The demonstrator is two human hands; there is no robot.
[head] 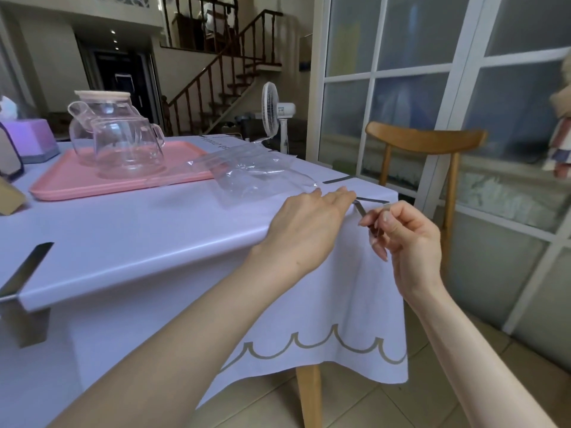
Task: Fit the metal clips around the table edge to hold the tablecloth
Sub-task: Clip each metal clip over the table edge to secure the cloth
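Clip: metal clip point(360, 209) at the near edge of the table point(309, 393), by its right corner, over the tablecloth point(154, 236).
Grip: right hand point(408, 239) pinches the clip's hanging arm.
Support: left hand point(304, 223) lies flat, fingers straight, pressing the cloth.
Method: keep the cloth taut and push the clip fully home, square to the edge.

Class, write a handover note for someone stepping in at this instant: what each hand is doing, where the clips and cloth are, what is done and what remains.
Left hand: flat on the tablecloth at the table edge, fingers straight.
Right hand: pinches a metal clip at the near corner.
Done: near-left clip and far-right clip sit on the edge.
Left: push the held clip home. The other edges are out of view.
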